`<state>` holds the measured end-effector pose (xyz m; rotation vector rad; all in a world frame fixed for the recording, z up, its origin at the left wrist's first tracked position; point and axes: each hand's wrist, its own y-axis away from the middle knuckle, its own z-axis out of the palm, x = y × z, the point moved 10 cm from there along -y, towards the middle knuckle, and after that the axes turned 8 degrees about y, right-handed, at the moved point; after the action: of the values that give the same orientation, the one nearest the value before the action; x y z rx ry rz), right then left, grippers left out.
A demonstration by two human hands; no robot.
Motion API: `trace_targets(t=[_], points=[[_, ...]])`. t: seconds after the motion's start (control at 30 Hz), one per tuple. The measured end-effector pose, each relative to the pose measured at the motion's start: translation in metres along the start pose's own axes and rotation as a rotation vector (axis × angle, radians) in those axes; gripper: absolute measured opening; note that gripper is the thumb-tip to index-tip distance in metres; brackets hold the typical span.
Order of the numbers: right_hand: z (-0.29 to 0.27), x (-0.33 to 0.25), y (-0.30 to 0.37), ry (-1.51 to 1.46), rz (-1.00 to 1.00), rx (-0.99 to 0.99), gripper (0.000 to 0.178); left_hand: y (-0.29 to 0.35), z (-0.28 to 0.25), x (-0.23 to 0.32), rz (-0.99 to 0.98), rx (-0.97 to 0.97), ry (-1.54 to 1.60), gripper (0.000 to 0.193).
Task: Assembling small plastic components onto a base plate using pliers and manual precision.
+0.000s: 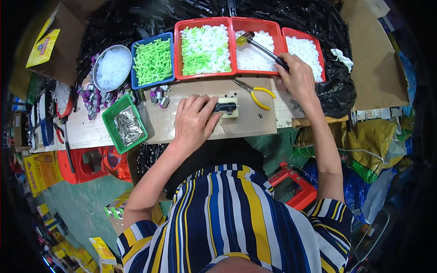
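My right hand (298, 78) is closed around the black grip of a small hammer (264, 49). The hammer's yellowish head is raised over the bin of white pieces. On the work board, my left hand (195, 119) has its fingers together, thumb and fingertips pressed against a small black part (224, 107). That part lies on a pale block (231, 101), which seems to act as its rest. Some of the part is hidden by the fingers. Just beyond the block lie pliers (256, 93) with yellow handles, their jaws pointing up and left.
A blue bin (132, 75) of green pieces, a red bin (177, 68) of green and white pieces and further red bins line the back. A round metal bowl (94, 75) and a green tray (109, 129) of metal pins stand left. Black parts (150, 20) heap behind.
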<state>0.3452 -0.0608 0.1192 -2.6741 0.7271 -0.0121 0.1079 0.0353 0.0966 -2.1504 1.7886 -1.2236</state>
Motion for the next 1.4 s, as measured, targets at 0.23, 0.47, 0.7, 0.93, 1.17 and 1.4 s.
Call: trace_targets(t=[0.23, 0.47, 0.7, 0.93, 1.17, 1.4], points=[[0.004, -0.057, 0.051, -0.109, -0.229, -0.109, 0.025, -0.005, -0.001, -0.017, -0.068, -0.049, 0.205, 0.028], [0.036, -0.06, 0.06, -0.2, -0.1, -0.356, 0.02, 0.014, 0.027, -0.081, -0.971, 0.225, 1.539, 0.037], [0.045, -0.057, 0.057, -0.092, -0.098, -0.223, 0.014, 0.011, 0.032, -0.072, -0.914, 0.238, 1.496, 0.035], [-0.019, -0.091, 0.054, -0.427, -0.197, -0.021, 0.024, -0.002, -0.002, -0.037, -0.529, 0.119, 0.979, 0.03], [-0.025, -0.117, 0.06, -0.379, -0.311, -0.025, 0.025, -0.016, -0.024, -0.007, -0.278, 0.059, 0.63, 0.028], [-0.016, -0.122, 0.064, -0.393, -0.307, -0.186, 0.031, -0.017, -0.035, 0.0, -0.195, 0.066, 0.55, 0.028]])
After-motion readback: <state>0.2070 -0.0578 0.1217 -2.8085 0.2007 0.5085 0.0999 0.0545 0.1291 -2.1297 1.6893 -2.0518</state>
